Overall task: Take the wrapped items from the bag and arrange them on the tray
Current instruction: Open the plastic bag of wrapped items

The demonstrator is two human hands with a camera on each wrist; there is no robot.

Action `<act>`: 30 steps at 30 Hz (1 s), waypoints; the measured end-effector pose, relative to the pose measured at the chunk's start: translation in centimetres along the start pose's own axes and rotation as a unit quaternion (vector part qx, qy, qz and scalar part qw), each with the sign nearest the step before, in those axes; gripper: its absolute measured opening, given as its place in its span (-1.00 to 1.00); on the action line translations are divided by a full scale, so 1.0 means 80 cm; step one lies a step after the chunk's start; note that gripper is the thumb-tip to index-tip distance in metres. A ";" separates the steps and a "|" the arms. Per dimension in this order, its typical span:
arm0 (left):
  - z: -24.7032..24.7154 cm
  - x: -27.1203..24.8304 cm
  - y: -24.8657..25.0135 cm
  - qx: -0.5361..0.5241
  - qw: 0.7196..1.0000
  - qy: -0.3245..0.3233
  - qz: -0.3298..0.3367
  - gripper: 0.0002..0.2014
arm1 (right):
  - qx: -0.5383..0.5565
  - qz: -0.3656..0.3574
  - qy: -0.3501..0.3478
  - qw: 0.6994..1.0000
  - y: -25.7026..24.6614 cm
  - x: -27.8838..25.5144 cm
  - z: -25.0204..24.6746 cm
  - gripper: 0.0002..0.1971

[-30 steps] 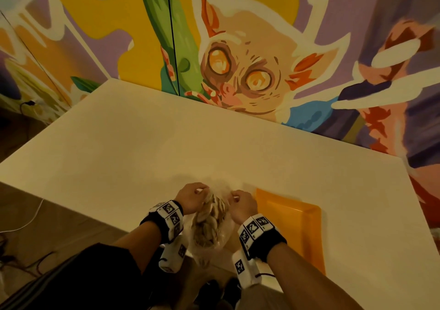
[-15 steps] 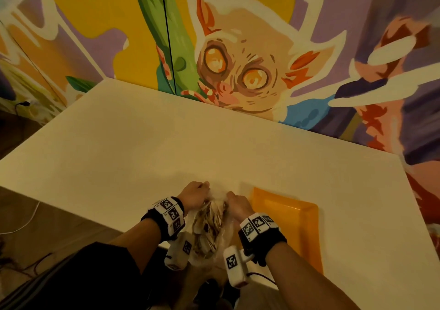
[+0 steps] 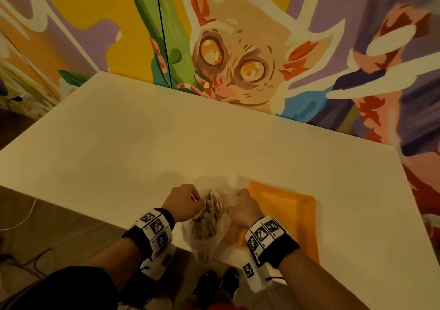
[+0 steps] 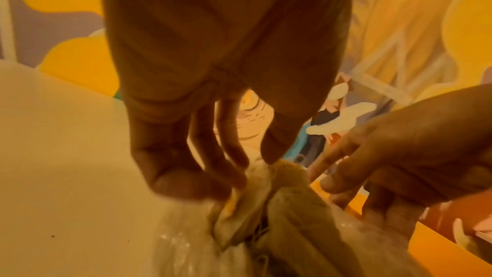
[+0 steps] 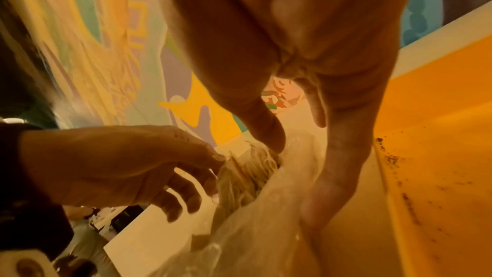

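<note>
A clear plastic bag (image 3: 215,236) lies at the table's near edge with several pale wrapped items (image 3: 212,206) showing in its mouth. My left hand (image 3: 183,202) pinches the mouth's left side, fingertips (image 4: 229,178) right against the top wrapped item (image 4: 255,193). My right hand (image 3: 245,208) grips the right side of the bag (image 5: 266,229), thumb at the items (image 5: 247,172), fingers down the outer wall. The orange tray (image 3: 285,217) lies just right of the bag with nothing on it; dark crumbs dot the tray (image 5: 439,144).
The white table (image 3: 166,147) stretches far and left of the hands. A painted mural wall (image 3: 238,47) stands behind it. Cables lie on the floor (image 3: 28,245) at the left. Dark shoes (image 3: 214,283) show under the table edge.
My hands have drawn apart, spreading the bag's mouth wider. More of the wrapped items now shows between them.
</note>
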State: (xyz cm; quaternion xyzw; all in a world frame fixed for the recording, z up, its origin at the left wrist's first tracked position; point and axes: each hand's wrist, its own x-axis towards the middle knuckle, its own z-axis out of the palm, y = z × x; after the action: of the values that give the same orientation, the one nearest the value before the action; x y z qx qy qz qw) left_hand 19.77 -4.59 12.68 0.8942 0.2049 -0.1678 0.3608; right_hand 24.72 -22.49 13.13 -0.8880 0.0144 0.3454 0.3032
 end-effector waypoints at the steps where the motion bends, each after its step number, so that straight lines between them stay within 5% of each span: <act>1: 0.004 -0.003 0.002 0.022 0.999 -0.030 -0.010 -0.69 | -0.009 0.009 -0.004 1.000 0.001 -0.002 0.003 -0.45; 6: 0.035 -0.005 0.013 0.102 0.994 -0.035 -0.011 -0.40 | 0.050 0.051 0.002 0.997 0.003 -0.009 0.013 -0.43; 9: 0.039 -0.003 0.025 0.101 0.995 -0.018 -0.017 -0.54 | 0.049 0.041 0.022 0.998 0.009 -0.011 0.011 -0.31; 12: 0.039 -0.002 0.037 0.078 0.997 -0.002 0.008 -0.69 | 0.108 0.049 0.053 0.992 0.013 -0.004 0.008 -0.46; 24: 0.039 -0.007 0.027 -0.003 0.992 0.104 0.072 -0.72 | 0.050 0.006 0.074 0.996 0.021 -0.007 0.004 -0.51; 30: 0.029 -0.017 0.021 -0.149 0.978 0.135 0.056 -0.75 | 0.094 -0.040 0.095 0.990 0.023 -0.020 -0.006 -0.64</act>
State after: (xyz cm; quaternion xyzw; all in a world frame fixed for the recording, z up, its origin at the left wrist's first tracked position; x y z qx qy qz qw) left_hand 19.07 -7.67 12.63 0.8548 0.2241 0.0078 0.4680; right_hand 23.37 -24.57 13.39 -0.8844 0.0403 0.2441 0.3957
